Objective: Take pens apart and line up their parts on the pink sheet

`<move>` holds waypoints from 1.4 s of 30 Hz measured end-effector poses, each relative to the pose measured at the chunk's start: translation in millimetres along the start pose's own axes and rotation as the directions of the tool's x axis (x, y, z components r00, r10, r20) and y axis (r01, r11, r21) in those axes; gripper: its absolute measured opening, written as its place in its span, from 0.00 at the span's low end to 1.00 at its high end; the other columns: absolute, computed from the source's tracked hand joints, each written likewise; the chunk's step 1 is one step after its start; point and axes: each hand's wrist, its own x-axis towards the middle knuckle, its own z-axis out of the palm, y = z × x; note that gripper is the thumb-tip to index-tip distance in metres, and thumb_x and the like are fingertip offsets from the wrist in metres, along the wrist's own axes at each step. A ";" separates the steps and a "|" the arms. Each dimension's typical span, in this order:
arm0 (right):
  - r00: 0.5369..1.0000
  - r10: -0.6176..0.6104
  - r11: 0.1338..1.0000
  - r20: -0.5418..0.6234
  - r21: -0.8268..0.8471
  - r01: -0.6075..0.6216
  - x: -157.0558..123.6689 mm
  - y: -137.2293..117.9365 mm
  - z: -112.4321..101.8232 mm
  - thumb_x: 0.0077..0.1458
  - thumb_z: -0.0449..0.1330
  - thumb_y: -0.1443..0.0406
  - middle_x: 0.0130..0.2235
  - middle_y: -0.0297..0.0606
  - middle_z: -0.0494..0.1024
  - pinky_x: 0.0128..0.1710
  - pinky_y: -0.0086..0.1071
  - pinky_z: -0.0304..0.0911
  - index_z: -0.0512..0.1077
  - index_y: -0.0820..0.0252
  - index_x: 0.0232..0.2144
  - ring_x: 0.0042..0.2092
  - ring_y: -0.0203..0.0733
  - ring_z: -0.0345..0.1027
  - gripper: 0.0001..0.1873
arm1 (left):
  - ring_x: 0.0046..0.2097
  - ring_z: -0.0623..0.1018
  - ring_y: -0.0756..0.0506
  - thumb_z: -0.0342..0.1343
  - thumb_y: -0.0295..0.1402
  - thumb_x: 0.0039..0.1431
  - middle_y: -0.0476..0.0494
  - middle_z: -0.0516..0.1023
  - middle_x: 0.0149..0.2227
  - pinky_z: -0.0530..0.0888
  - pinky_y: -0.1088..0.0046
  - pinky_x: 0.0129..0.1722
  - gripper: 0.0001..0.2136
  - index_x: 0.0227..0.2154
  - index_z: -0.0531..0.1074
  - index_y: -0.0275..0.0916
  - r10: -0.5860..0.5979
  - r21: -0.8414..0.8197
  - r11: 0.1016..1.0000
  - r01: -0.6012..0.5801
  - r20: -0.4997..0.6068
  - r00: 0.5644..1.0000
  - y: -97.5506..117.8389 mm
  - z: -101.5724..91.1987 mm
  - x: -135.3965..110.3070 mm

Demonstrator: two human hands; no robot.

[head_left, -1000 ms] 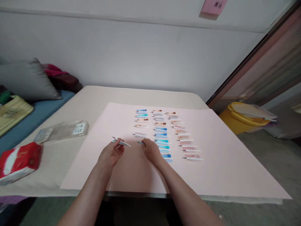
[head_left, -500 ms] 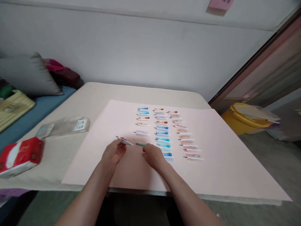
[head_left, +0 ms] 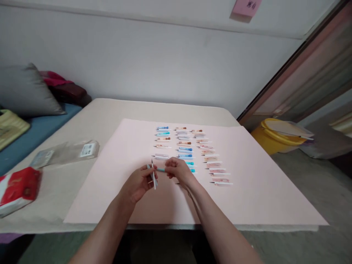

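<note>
Pinched in my left hand (head_left: 141,180) is a slim white pen refill (head_left: 153,179) with a dark tip, pointing away from me and nearly upright in view. A pale grey-blue piece shows behind it between the same fingers. My right hand (head_left: 178,171) is closed on a thin teal pen part (head_left: 161,169), whose left end meets my left fingertips. Both hands are just above a pale pink sheet (head_left: 110,198). Beyond and to the right lie rows of pen parts, among them a blue pen barrel (head_left: 185,149) and a pink pen barrel (head_left: 220,180). My right hand hides some of them.
The sheet covers part of a cream-covered table (head_left: 110,110). On the left lie a clear plastic bag (head_left: 66,153) and a red-and-white packet (head_left: 20,189). A yellow bucket (head_left: 265,137) stands beyond the right side, and a white wall (head_left: 137,62) rises behind.
My right hand has lifted the teal part off the sheet and brought it to my left fingers. In my left hand the refill has swung from nearly level to nearly upright. The view has shifted slightly.
</note>
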 end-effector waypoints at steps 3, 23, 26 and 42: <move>1.000 0.008 0.947 -0.027 0.320 0.001 -1.1 -3.3 -0.1 0.41 0.60 0.67 0.20 0.27 0.68 0.24 0.27 0.57 0.72 0.61 0.37 0.21 0.31 0.60 0.15 | 0.28 0.71 0.51 0.59 0.30 0.48 0.46 0.70 0.26 0.67 0.75 0.28 0.09 0.34 0.72 0.34 0.005 0.067 0.998 -0.012 0.109 0.994 -9.9 11.1 -5.4; 0.994 0.095 0.731 -0.053 0.681 -0.034 -4.6 -0.2 12.4 0.37 0.65 0.69 0.23 0.34 0.73 0.18 0.27 0.53 0.70 0.62 0.28 0.21 0.32 0.62 0.11 | 0.27 0.68 0.52 0.59 0.31 0.48 0.49 0.66 0.24 0.66 0.76 0.29 0.08 0.32 0.71 0.35 -0.005 0.182 0.983 -0.022 0.143 0.990 -26.5 26.7 -8.6; 0.995 0.089 0.742 -0.047 0.669 -0.035 -5.1 -1.9 12.3 0.38 0.65 0.69 0.23 0.34 0.73 0.18 0.26 0.53 0.71 0.62 0.28 0.21 0.33 0.62 0.10 | 0.26 0.68 0.52 0.60 0.31 0.47 0.49 0.66 0.24 0.65 0.76 0.28 0.08 0.31 0.71 0.35 -0.006 0.179 0.984 -0.017 0.127 0.992 -26.9 28.0 -7.9; 0.993 0.078 0.788 -0.087 0.616 -0.008 -3.9 2.8 9.9 0.39 0.64 0.68 0.24 0.33 0.73 0.22 0.27 0.56 0.72 0.61 0.29 0.23 0.32 0.62 0.10 | 0.25 0.68 0.52 0.60 0.32 0.45 0.48 0.68 0.23 0.64 0.76 0.26 0.09 0.31 0.71 0.35 -0.013 0.189 0.982 -0.009 0.115 0.993 -24.9 28.8 -10.0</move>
